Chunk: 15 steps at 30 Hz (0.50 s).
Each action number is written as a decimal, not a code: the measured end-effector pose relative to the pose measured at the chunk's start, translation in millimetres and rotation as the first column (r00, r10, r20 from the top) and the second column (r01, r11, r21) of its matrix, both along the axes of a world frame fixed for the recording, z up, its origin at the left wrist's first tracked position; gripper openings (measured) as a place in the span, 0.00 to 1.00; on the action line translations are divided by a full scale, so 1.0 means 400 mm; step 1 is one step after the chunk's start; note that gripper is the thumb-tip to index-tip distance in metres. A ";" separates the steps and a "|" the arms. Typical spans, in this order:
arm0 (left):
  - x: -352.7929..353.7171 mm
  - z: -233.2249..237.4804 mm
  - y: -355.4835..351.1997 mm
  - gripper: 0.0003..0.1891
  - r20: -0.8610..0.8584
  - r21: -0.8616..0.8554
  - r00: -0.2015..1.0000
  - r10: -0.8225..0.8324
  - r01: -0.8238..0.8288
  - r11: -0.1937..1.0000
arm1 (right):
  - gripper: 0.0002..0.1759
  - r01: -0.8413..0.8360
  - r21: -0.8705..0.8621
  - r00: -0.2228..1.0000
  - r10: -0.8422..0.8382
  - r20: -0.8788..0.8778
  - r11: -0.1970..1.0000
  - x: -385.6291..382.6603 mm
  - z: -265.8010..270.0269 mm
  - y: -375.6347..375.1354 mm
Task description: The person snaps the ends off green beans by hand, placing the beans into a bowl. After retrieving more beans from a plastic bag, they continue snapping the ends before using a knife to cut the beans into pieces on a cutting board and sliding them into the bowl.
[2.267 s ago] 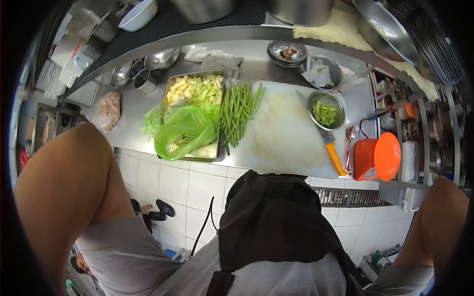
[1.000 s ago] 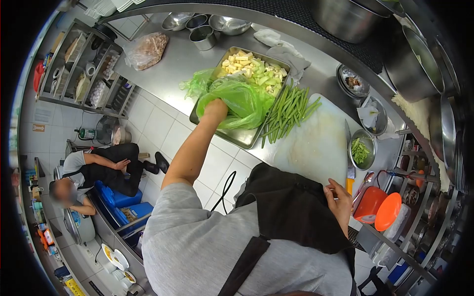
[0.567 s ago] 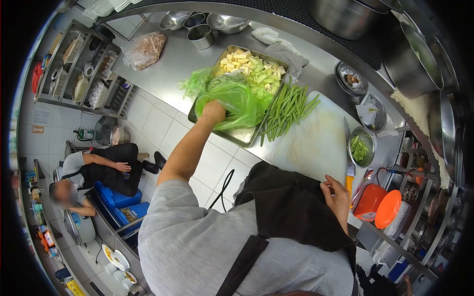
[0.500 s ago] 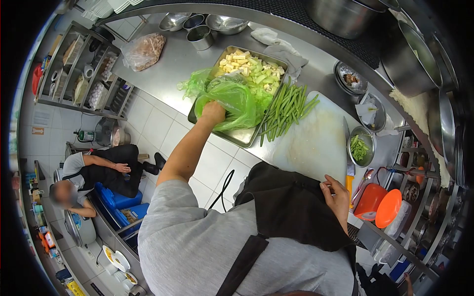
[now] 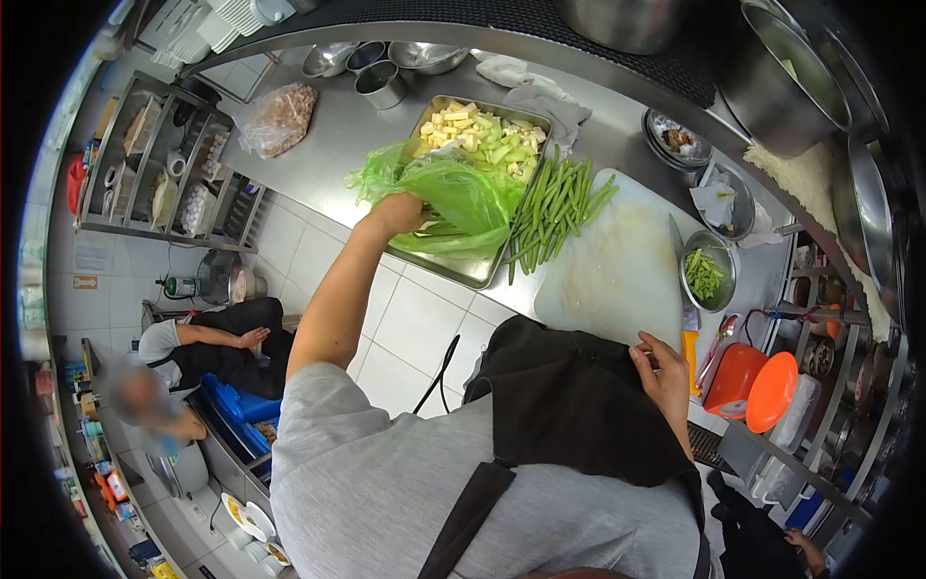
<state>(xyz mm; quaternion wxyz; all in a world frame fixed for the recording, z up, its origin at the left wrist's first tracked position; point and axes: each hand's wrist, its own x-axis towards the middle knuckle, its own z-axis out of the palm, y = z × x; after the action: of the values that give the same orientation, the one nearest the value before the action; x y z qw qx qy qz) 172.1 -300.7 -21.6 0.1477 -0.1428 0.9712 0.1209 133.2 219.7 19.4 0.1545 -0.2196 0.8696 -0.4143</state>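
Observation:
My left hand (image 5: 397, 214) reaches into the mouth of a green plastic bag (image 5: 463, 198), its fingers hidden by the plastic. Some long green pieces show through beside it. The bag lies on a metal tray (image 5: 461, 270) that holds cut pale yellow and light green vegetable pieces (image 5: 482, 135). Next to the tray is a pile of long green beans (image 5: 559, 207), partly lying on a white cutting board (image 5: 617, 261). My right hand (image 5: 662, 372) is by the near edge of the board, over my apron, fingers loosely apart and holding nothing.
A knife (image 5: 691, 352) with a yellow handle lies beside the board. A metal bowl of cut beans (image 5: 706, 278) stands to the right. At the back are a bag of pinkish food (image 5: 278, 121) and metal bowls (image 5: 429, 56). Another person (image 5: 222, 343) sits at the left.
My left hand has moved slightly left and up, going deeper into the bag, whose opening has shifted. My right hand stays nearly where it was. The camera view has tilted a little.

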 end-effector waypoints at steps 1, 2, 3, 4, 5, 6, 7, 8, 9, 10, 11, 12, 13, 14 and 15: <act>-0.001 0.030 0.010 0.16 -0.001 0.025 1.000 0.004 -0.004 1.000 | 0.17 -0.009 -0.005 1.000 0.009 -0.004 1.000 -0.002 0.001 0.000; -0.005 0.083 0.030 0.16 0.002 0.021 1.000 -0.003 0.003 1.000 | 0.17 -0.019 -0.010 1.000 0.018 -0.007 1.000 -0.003 -0.001 0.001; -0.011 0.143 0.056 0.15 0.068 -0.013 0.998 0.003 -0.002 1.000 | 0.17 -0.012 -0.015 1.000 0.012 -0.005 1.000 -0.003 -0.004 0.002; -0.016 0.174 0.069 0.15 0.134 -0.048 0.991 0.012 -0.006 0.999 | 0.17 -0.009 -0.028 1.000 0.009 0.003 1.000 -0.003 -0.007 0.005; -0.013 0.176 0.062 0.15 0.137 -0.052 0.991 0.007 0.000 0.999 | 0.17 -0.007 -0.041 1.000 0.007 0.011 0.999 -0.001 -0.010 0.005; -0.006 0.176 0.048 0.14 0.099 0.003 0.995 -0.028 0.028 1.000 | 0.17 -0.002 -0.045 1.000 0.002 0.014 0.999 0.000 -0.009 0.005; -0.003 0.177 0.042 0.14 0.059 0.059 0.996 -0.061 0.057 0.997 | 0.17 0.000 -0.044 1.000 0.001 0.022 0.999 0.000 -0.006 0.005; -0.007 0.186 0.058 0.14 0.061 0.056 0.996 -0.065 0.062 0.997 | 0.17 0.002 -0.044 1.000 -0.001 0.029 0.999 0.000 -0.004 0.004; -0.011 0.194 0.082 0.13 0.001 0.032 0.997 -0.080 0.080 0.996 | 0.17 0.007 -0.047 1.000 -0.006 0.030 0.999 -0.001 -0.002 0.003; -0.012 0.205 0.102 0.13 -0.059 0.008 0.994 -0.096 0.097 0.995 | 0.17 0.005 -0.046 1.000 -0.003 0.028 0.999 0.000 0.000 0.002; -0.014 0.216 0.110 0.13 -0.057 0.007 0.993 -0.102 0.102 0.995 | 0.17 0.003 -0.045 1.000 -0.002 0.025 0.999 0.000 0.001 0.001; -0.017 0.226 0.118 0.12 -0.123 0.027 0.989 -0.086 0.090 0.996 | 0.17 0.009 -0.046 1.000 -0.008 0.027 0.999 -0.001 0.004 0.001; -0.021 0.240 0.127 0.12 -0.188 0.050 0.980 -0.070 0.080 0.996 | 0.17 0.013 -0.050 1.000 -0.011 0.027 0.999 0.000 0.007 0.000; -0.023 0.268 0.133 0.12 -0.185 0.050 0.980 -0.077 0.088 0.995 | 0.17 0.017 -0.054 1.000 -0.015 0.027 0.998 0.002 0.008 0.002; -0.023 0.310 0.133 0.11 -0.182 0.036 0.979 -0.092 0.100 0.994 | 0.17 0.024 -0.054 0.999 -0.023 0.029 0.998 0.003 0.005 0.005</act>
<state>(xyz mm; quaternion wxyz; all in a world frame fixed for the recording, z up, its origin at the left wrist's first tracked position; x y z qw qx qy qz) 162.7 -247.4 102.2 0.0679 -0.0809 0.9833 0.1479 134.4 221.8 21.3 0.1559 -0.2075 0.8584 -0.4425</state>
